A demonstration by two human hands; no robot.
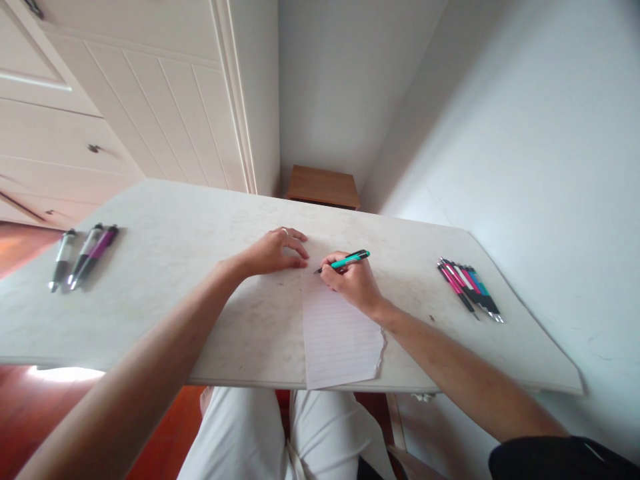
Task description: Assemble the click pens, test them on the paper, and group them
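Observation:
A turquoise pen (350, 259) with black ends is gripped in my right hand (354, 283), its tip pointing down at the top left part of a lined sheet of paper (340, 340). The sheet has a torn right edge and lies on the white table, reaching its front edge. My left hand (280, 251), with a ring on one finger, rests just beyond the sheet's upper left corner. Its fingers are apart and slightly bent, holding nothing. Whether its thumb touches the paper I cannot tell.
On the right of the white table (240, 333) lies a row of several pens (470, 287), pink, white and blue. Three pens (83, 257) lie at the far left. A white cabinet (165, 87) and a wooden box-like piece (323, 185) stand behind; a wall borders the right.

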